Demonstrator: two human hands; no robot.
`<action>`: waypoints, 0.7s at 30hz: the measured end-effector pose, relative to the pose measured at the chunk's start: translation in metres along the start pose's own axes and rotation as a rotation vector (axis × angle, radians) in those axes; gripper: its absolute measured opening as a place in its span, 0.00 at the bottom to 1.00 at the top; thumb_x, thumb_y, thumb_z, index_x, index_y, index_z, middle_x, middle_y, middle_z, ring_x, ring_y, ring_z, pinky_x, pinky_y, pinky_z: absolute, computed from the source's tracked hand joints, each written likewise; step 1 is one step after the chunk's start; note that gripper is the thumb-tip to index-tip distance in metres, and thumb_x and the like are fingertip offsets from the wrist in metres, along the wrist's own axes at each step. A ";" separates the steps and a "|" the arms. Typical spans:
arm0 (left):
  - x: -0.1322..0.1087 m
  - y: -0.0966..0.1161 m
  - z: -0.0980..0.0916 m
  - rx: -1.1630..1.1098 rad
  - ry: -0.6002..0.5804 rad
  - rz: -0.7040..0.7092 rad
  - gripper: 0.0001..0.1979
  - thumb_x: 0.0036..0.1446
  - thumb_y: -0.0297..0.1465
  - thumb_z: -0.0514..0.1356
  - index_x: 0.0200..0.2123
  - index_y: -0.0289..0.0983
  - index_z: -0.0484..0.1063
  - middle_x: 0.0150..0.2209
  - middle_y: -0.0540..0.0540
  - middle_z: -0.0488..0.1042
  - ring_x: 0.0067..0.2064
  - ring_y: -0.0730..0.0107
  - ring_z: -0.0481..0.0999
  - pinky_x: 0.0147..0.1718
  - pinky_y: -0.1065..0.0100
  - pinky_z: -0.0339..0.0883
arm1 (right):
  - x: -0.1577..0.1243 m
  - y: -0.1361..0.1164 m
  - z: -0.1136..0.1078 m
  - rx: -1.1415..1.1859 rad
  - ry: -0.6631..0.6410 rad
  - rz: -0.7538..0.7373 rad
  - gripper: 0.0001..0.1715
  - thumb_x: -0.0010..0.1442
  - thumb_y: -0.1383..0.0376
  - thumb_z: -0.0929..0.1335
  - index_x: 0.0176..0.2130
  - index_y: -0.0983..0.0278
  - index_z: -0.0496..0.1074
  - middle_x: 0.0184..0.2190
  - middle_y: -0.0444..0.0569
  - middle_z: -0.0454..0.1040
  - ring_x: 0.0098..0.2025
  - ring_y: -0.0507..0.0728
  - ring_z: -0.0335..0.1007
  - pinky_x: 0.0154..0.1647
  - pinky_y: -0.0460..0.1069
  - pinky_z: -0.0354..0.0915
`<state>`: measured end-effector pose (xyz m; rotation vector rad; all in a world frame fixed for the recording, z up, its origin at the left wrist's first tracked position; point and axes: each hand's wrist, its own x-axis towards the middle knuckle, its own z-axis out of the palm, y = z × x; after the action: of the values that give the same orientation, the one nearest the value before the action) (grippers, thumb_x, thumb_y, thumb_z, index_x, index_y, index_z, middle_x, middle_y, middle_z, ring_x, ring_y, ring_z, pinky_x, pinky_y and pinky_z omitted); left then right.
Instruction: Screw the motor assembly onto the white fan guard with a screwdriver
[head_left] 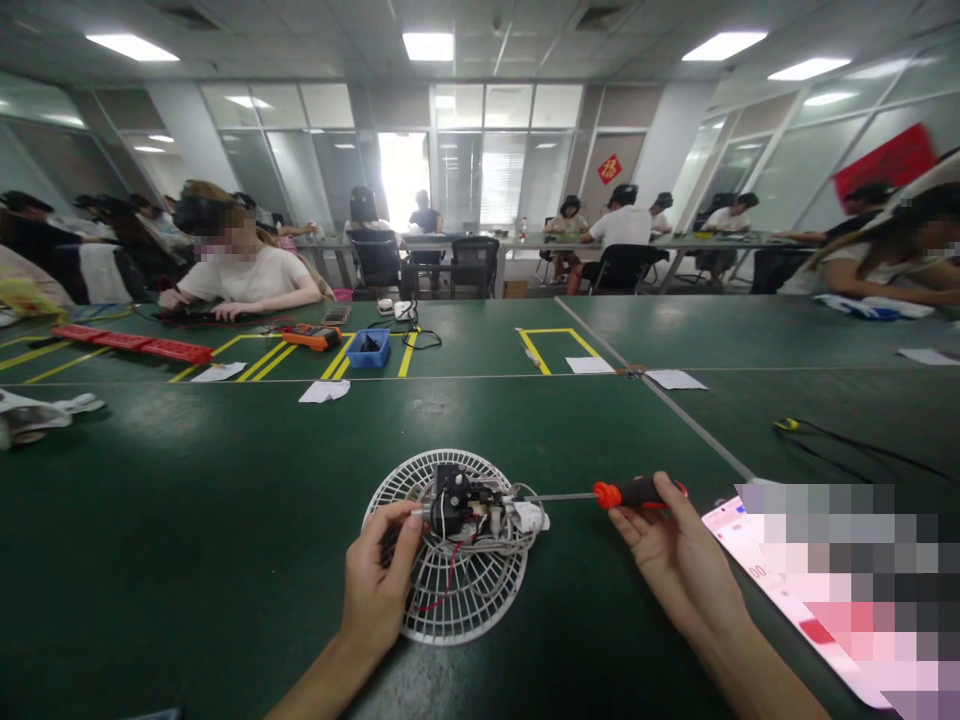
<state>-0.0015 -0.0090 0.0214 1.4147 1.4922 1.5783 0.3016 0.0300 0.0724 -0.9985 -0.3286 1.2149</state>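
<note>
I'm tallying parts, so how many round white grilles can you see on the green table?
1: the round white grille in front of you on the green table, partly covered by your left hand and the wired black assembly. Another stacked beneath could be hidden.

The round white grille (484, 595), an openwork disc of thin radial ribs and rings, lies flat. Over its far half sits a motor assembly (457, 503), black and blocky at the left, its inner parts exposed toward the right; whether it rests on the ribs is unclear. Pale wires (487, 547) bunch along its near side, and a thin red wire (452, 572) trails across the grille's near half. A white plastic piece (529, 517) juts past the grille's right edge. The screwdriver (606, 495), with a red-and-black handle, lies nearly level right of the grille, its shank pointing toward it.
</note>
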 end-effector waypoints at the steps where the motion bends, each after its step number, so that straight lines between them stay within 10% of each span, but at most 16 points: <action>1: 0.000 0.000 0.000 0.000 -0.002 -0.004 0.16 0.63 0.45 0.62 0.40 0.38 0.78 0.38 0.45 0.81 0.38 0.65 0.80 0.40 0.67 0.74 | 0.001 0.000 -0.001 -0.003 0.010 0.003 0.18 0.49 0.59 0.82 0.32 0.60 0.73 0.27 0.42 0.81 0.30 0.56 0.82 0.31 0.48 0.81; 9: 0.007 0.008 -0.003 0.008 -0.070 -0.047 0.18 0.65 0.47 0.59 0.44 0.39 0.77 0.42 0.45 0.81 0.42 0.63 0.80 0.43 0.65 0.74 | -0.004 0.010 -0.003 -0.280 -0.232 0.008 0.20 0.53 0.52 0.78 0.39 0.62 0.78 0.20 0.36 0.65 0.18 0.48 0.56 0.15 0.42 0.60; 13: 0.016 0.018 -0.007 -0.011 -0.116 -0.057 0.21 0.66 0.49 0.55 0.49 0.39 0.75 0.43 0.45 0.80 0.45 0.61 0.80 0.44 0.64 0.73 | -0.001 0.021 -0.005 -0.820 -0.198 -0.282 0.25 0.59 0.44 0.70 0.43 0.61 0.79 0.24 0.41 0.71 0.25 0.55 0.68 0.25 0.48 0.67; 21: 0.026 0.040 -0.002 0.234 -0.175 0.013 0.22 0.61 0.49 0.61 0.52 0.40 0.72 0.45 0.44 0.78 0.40 0.61 0.77 0.42 0.59 0.72 | 0.011 0.034 -0.011 -1.155 -0.176 -0.483 0.32 0.60 0.50 0.68 0.58 0.62 0.71 0.49 0.56 0.78 0.49 0.69 0.75 0.53 0.64 0.68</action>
<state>-0.0008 0.0037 0.0676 1.6482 1.6041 1.2814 0.2921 0.0350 0.0365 -1.6415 -1.4241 0.5980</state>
